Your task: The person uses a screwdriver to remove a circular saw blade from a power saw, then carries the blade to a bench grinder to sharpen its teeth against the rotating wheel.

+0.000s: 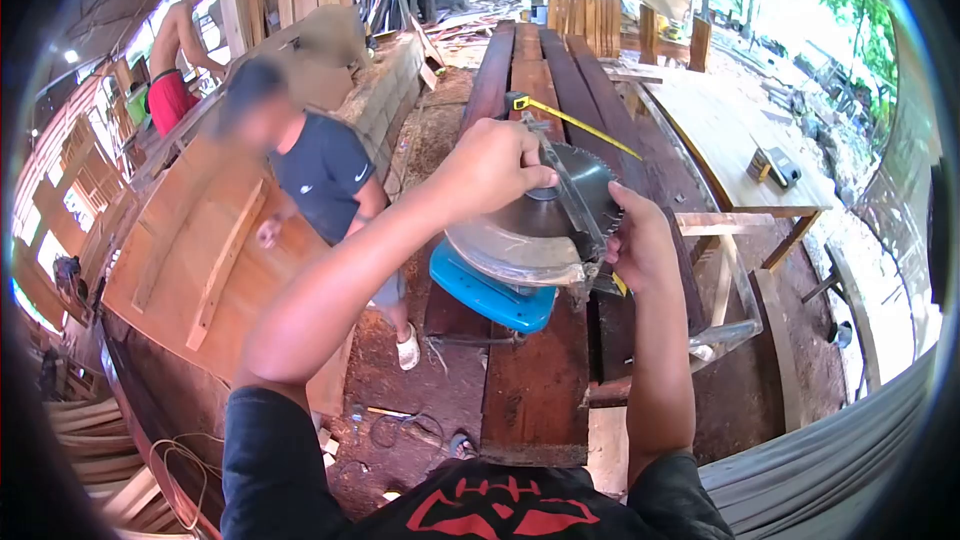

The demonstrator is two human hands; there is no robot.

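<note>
Blue circular saw [490,288] on dark wood planks [535,380], left hand [495,165] curled over its toothed blade [597,180], right hand [642,240] at the rim, can't really tell either grip; tape measure [578,124] just beyond

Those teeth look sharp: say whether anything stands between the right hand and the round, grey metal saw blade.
Nothing visible: the right hand is at the toothed rim of the saw blade. A long, greyish bar crosses the blade's face, leaving that rim exposed.

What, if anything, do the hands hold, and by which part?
The saw, in the left hand, near the far end of its metal bar; right hand: cannot tell.
</note>
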